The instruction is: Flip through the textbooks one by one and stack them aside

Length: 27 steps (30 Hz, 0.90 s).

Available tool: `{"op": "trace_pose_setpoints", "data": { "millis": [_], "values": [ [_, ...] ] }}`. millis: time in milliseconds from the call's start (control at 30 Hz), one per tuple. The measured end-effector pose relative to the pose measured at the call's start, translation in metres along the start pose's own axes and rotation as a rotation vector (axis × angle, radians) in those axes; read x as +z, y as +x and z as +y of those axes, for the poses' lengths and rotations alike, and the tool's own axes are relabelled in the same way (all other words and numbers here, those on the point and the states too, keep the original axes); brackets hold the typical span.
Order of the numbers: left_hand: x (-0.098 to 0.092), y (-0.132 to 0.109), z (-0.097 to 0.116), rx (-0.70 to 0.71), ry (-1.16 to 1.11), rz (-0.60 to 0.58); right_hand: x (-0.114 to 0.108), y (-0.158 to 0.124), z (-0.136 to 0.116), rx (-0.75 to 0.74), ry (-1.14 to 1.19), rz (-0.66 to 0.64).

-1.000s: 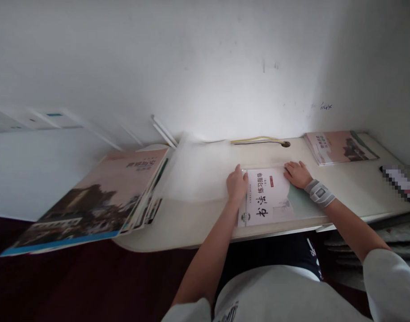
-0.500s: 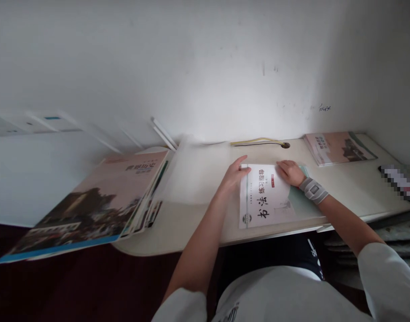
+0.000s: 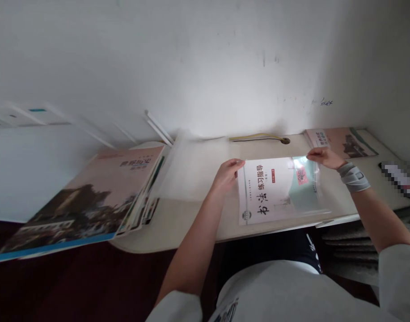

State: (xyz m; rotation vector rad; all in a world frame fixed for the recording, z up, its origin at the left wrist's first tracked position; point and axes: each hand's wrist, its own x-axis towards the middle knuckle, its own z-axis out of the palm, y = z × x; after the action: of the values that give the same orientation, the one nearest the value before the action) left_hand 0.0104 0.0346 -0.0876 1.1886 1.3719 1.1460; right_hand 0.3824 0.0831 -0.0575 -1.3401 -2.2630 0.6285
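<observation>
A white and green calligraphy workbook (image 3: 258,192) with Chinese characters lies turned sideways over the desk's front part. A clear plastic book cover (image 3: 321,201) extends past its right edge and shines in the light. My left hand (image 3: 229,173) is closed on the workbook's far left corner, thumb on top. With fingertips pinched together, my right hand (image 3: 325,158) holds the far right corner of the plastic cover. A grey strap with a buckle is around my right wrist.
A stack of books (image 3: 87,192) overhangs the rounded left end of the desk (image 3: 178,223). Translucent plastic sheets (image 3: 191,174) lie beside it. At the back right is another book (image 3: 342,142), near a phone-like blurred object (image 3: 399,179). Cables (image 3: 255,137) run along the wall.
My right hand has moved right, from the middle of the workbook's top edge to the plastic cover's corner, uncovering the green part. My left fingers have closed on the left corner.
</observation>
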Motion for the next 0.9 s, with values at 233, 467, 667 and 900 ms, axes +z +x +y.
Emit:
{"op": "trace_pose_setpoints", "data": {
  "millis": [233, 467, 667, 900],
  "values": [
    [0.012, 0.02, -0.017, -0.046, 0.309, 0.138, 0.022, 0.007, 0.018, 0.381, -0.061, 0.002],
    [0.028, 0.003, -0.01, 0.189, 0.947, 0.167, 0.044, 0.008, 0.01, 0.461, -0.326, 0.054],
    [0.058, -0.015, -0.02, 0.284, 1.278, -0.177, 0.044, -0.009, -0.086, 0.032, -0.067, 0.181],
    [0.064, -0.017, -0.044, 0.314, 1.294, -0.149, 0.117, -0.212, -0.206, -0.395, 0.956, -0.426]
  ]
}}
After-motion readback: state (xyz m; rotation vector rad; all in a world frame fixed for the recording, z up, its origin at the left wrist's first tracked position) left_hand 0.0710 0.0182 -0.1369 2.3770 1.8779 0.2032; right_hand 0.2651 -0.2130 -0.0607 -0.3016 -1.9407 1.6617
